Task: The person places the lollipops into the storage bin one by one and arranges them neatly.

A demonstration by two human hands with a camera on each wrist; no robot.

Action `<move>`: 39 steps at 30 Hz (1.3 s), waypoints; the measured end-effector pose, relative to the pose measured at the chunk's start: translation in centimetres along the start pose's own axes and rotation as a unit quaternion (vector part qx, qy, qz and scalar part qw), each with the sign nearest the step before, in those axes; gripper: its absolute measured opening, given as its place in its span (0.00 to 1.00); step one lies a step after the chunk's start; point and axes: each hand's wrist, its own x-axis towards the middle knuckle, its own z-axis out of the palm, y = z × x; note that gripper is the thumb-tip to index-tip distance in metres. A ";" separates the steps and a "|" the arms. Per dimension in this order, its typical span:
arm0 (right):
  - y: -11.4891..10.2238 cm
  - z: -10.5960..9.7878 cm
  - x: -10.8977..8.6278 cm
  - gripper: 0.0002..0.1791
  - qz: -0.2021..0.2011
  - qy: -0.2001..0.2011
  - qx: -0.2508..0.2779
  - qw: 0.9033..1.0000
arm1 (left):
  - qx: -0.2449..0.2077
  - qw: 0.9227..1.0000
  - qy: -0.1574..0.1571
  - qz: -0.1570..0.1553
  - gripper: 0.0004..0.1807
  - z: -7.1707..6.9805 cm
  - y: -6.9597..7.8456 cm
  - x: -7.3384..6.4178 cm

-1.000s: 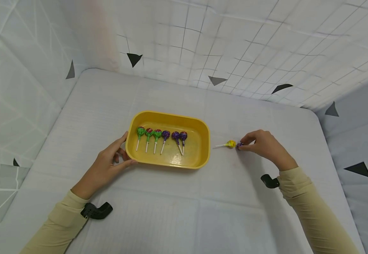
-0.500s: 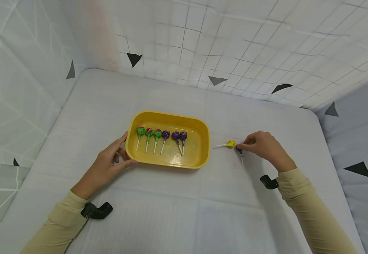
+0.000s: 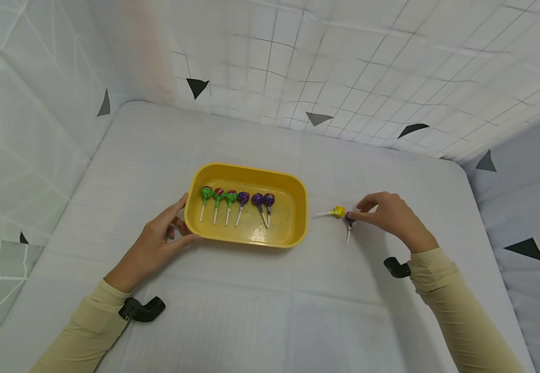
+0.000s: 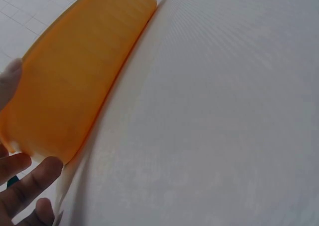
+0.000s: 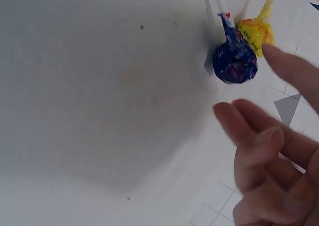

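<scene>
A yellow tray [image 3: 288, 241] holds a row of lollipops, green ones [image 3: 207, 192] to the left and purple ones [image 3: 269, 199] to the right. My left hand [image 3: 155, 241] holds the tray's left end, thumb along the near side and fingers at the end wall. On the cloth to the right lies a purple lollipop [image 5: 235, 64], its stick towards me in the head view. Beside its head is a yellow lollipop [image 3: 339, 211] with its stick towards the tray. My right hand [image 3: 388, 217] hovers over the purple head, thumb and fingers spread apart with nothing between them.
A white cloth [image 3: 260, 300] covers the table. White sheets with grid lines and dark triangles [image 3: 197, 87] stand behind and at the sides. A black wrist camera [image 3: 396, 267] sticks out from the right sleeve, and another [image 3: 141, 309] from the left.
The purple lollipop on the cloth has turned so its stick, hidden earlier under my right hand, points towards me. My right thumb and fingers have parted from it. My left hand and the tray stay put.
</scene>
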 end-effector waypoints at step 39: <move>0.0 0.4 0.6 0.13 -0.051 -0.031 0.006 0.998 | -0.013 1.000 -0.011 -0.007 0.52 -0.2 0.2 0.1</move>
